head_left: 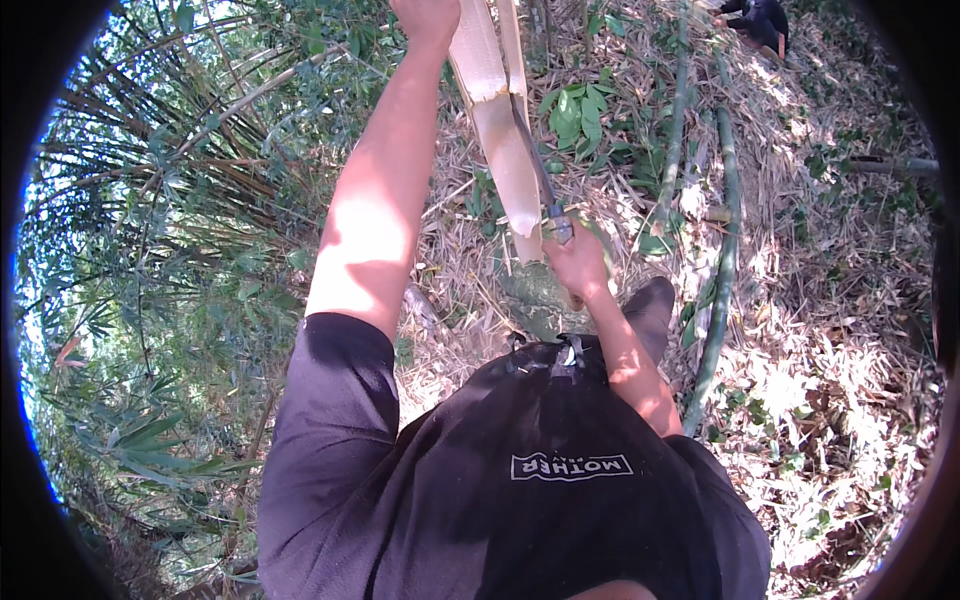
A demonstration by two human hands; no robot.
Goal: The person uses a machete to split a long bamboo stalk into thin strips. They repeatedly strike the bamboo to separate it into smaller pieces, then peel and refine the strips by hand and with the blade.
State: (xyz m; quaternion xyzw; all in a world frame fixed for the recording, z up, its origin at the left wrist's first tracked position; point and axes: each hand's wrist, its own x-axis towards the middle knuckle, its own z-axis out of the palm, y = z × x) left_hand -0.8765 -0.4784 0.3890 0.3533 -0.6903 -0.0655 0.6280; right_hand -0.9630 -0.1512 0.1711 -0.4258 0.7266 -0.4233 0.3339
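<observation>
Clasping a knife (538,160), right hand (580,262) sits at two o'clock; left hand (428,18) by split bamboo (500,140) at twelve, grip indiscernible

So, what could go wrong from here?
The knife in the right hand lies along the split bamboo; it could slip toward the person's leg. The bamboo's raw edges might cut the bare left hand beside it. Loose dry leaves on the ground could make footing unsteady.
</observation>
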